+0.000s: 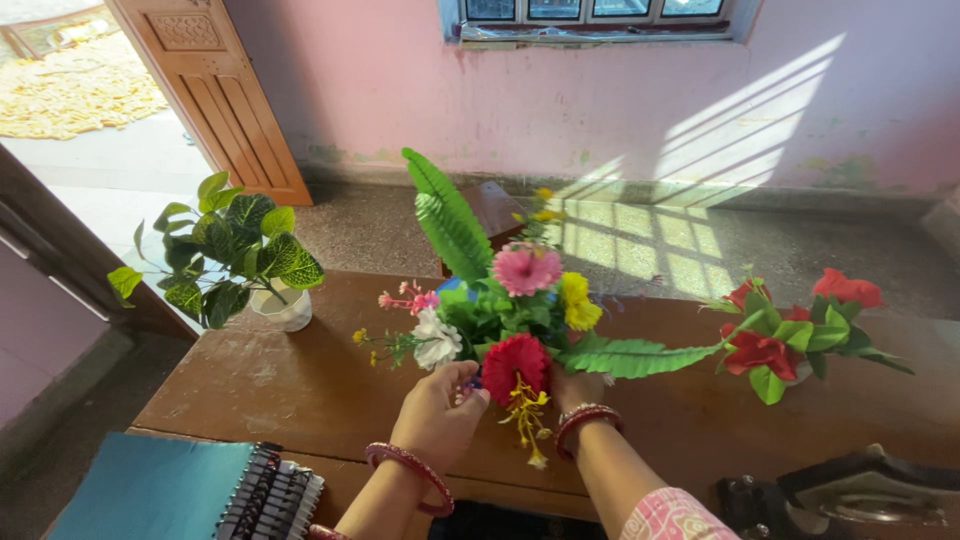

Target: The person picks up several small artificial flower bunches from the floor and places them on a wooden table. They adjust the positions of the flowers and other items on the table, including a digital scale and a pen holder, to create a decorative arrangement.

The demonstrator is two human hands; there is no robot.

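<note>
I see a brown wooden tabletop [300,390] with things crowded around the work. At its far left stands a white pot [284,308] of green variegated leaves, well apart from my hands. At the far right sits a cluster of red flowers [775,345] with green leaves, and a long fern frond [640,357] stretches from the middle bunch almost to it. Spiral-bound notebooks [200,490] with a teal cover lie at the near left edge, and a dark metal object [860,490] sits at the near right corner; I cannot tell what it is. Behind the tabletop are a speckled floor, a pink wall and an open wooden door [215,90]. The flower arrangement [500,310], with pink, yellow, white and red blooms and a tall upright fern leaf, stands in the middle of the tabletop, directly ahead of both hands. My left hand [437,412] has its grip curled closed around the base of the arrangement, just beside the big red bloom [516,365]. My right hand [580,390] is mostly hidden behind that bloom and its hanging stamens, so I cannot tell whether its grip is closed.
</note>
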